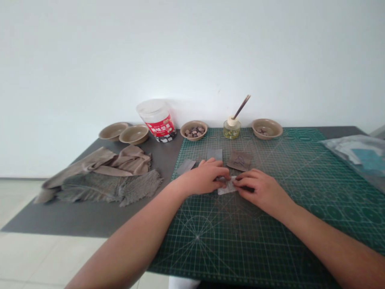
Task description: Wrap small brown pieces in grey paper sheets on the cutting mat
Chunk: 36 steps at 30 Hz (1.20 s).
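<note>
On the green cutting mat (210, 241) lies a small pale grey square piece (226, 190), cloth or paper, I cannot tell which. My left hand (204, 176) is closed at its left side, thumb and fingers pinching its edge. From the right, my right hand (260, 188) pinches the other side, its fingertips nearly meeting those of the left. Just beyond the hands rests a brown square (240, 159) with a dark scribbled mark. A grey square (214, 154) is partly covered by my left hand, and another grey piece (185, 166) lies left of it.
Crumpled brown and grey cloths (102, 176) lie on the dark table at left. Along the wall stand two stacked-looking brown bowls (134, 134), a red-labelled tub (159, 122), a bowl of brown pieces (194, 131), a reed diffuser (232, 129) and another bowl (267, 128). A plastic bag (361, 154) sits right.
</note>
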### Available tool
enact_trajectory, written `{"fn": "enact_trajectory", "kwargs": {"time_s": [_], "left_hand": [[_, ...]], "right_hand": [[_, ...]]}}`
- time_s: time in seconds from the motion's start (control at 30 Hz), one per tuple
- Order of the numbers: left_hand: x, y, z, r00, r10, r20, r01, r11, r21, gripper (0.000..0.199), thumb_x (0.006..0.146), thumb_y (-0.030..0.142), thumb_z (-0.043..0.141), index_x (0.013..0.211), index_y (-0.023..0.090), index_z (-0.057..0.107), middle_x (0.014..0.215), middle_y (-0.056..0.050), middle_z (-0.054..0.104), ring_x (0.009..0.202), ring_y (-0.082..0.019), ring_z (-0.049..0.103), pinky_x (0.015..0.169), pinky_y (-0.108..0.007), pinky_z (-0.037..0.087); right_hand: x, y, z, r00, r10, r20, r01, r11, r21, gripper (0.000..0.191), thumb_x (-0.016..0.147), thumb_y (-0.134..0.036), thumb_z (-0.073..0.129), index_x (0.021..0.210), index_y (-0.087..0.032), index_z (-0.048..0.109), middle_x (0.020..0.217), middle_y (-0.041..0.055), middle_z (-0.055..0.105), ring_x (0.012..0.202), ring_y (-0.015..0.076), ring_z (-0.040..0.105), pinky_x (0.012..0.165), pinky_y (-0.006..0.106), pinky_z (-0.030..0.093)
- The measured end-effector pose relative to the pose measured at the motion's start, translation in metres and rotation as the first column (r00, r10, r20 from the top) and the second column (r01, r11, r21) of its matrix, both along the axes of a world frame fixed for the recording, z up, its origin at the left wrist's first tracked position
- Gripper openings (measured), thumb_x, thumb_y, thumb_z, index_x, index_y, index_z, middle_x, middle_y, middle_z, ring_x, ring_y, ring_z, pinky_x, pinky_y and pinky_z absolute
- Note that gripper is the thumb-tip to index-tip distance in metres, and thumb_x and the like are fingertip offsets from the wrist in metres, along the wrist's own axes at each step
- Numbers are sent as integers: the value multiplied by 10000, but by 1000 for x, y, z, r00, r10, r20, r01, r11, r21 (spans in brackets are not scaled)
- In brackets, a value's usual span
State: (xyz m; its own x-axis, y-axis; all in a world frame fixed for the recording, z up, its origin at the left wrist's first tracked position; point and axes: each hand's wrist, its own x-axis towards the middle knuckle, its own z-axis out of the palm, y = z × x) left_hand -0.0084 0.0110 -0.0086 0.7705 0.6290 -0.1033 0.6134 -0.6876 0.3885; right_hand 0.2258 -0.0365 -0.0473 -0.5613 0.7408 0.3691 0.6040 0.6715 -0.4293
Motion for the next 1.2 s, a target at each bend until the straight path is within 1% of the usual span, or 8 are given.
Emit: {"fn": "enact_trajectory", "kwargs": {"time_s": [0.07, 0.2, 0.4, 0.63, 0.8, 0.93, 1.1, 1.2], "left_hand": [[0, 0, 0, 1000, 8, -8, -8, 1000, -5, 170, 931, 324, 611, 1088, 290, 666, 1087, -35, 596, 1114, -265, 499, 924, -405, 370], [1, 0, 1, 999, 24, -29, -24, 1000, -16, 140, 928, 331, 612, 1046, 278, 667, 1073, -33, 606, 1090, -261, 505, 906, -403, 364], [1, -1, 3, 1000, 15, -27, -16, 999, -43, 162, 925, 312, 612, 1076, 285, 665, 1084, -27, 621, 1104, -262, 508, 917, -415, 350], [1, 0, 3, 999, 24, -26, -26, 998, -63, 158, 931, 314, 606, 1075, 293, 667, 1063, -18, 629, 1069, -252, 518, 908, -407, 347], [0, 0, 5, 999, 18, -41, -21, 998, -61, 150, 928, 316, 600, 1062, 284, 657, 1063, -20, 619, 1081, -257, 511, 920, -413, 346], [0, -1, 6, 999, 18, -47, -21, 997, -70, 159, 936, 328, 583, 1074, 282, 645, 1079, -23, 611, 1097, -260, 504, 963, -441, 334], [1, -1, 6, 998, 28, -62, -33, 996, -83, 141, 935, 318, 581, 1055, 270, 635, 1105, -26, 610, 1115, -266, 501, 974, -448, 334], [1, -1, 6, 997, 30, -67, -36, 995, -93, 151, 935, 327, 585, 1067, 275, 636, 1125, -26, 615, 1125, -269, 500, 965, -442, 335]], "right_hand": [[-3, 0, 1, 1000, 2, 7, -2, 1000, 9, 83, 890, -170, 678, 900, -224, 740, 1031, 58, 755, 953, 239, 658, 872, 423, 549], [-4, 0, 5, 996, 89, -5, -89, 996, -22, 93, 873, -142, 686, 885, -221, 732, 977, 41, 753, 917, 215, 653, 846, 389, 541], [0, 2, 4, 998, 40, -47, -42, 998, -35, 78, 870, -153, 692, 875, -223, 727, 966, 47, 748, 934, 217, 645, 852, 390, 540], [-5, 1, 6, 997, 48, -56, -52, 996, -71, 68, 872, -148, 693, 874, -211, 717, 967, 48, 741, 942, 214, 642, 866, 386, 534], [-4, 2, 5, 992, 97, -81, -104, 991, -82, 78, 869, -133, 697, 861, -209, 712, 970, 32, 746, 933, 197, 644, 860, 367, 525], [-3, 4, 3, 998, -2, -63, -2, 998, -67, 47, 865, -161, 715, 847, -204, 721, 960, 40, 747, 933, 212, 637, 858, 382, 522], [-4, 1, 3, 996, 79, -37, -80, 996, -44, 71, 893, -155, 688, 878, -207, 735, 1008, 33, 753, 933, 200, 638, 869, 368, 516], [-5, 0, 3, 1000, -10, -29, 9, 1000, -30, 34, 878, -178, 719, 860, -202, 736, 971, 42, 749, 943, 218, 634, 869, 380, 517]]}}
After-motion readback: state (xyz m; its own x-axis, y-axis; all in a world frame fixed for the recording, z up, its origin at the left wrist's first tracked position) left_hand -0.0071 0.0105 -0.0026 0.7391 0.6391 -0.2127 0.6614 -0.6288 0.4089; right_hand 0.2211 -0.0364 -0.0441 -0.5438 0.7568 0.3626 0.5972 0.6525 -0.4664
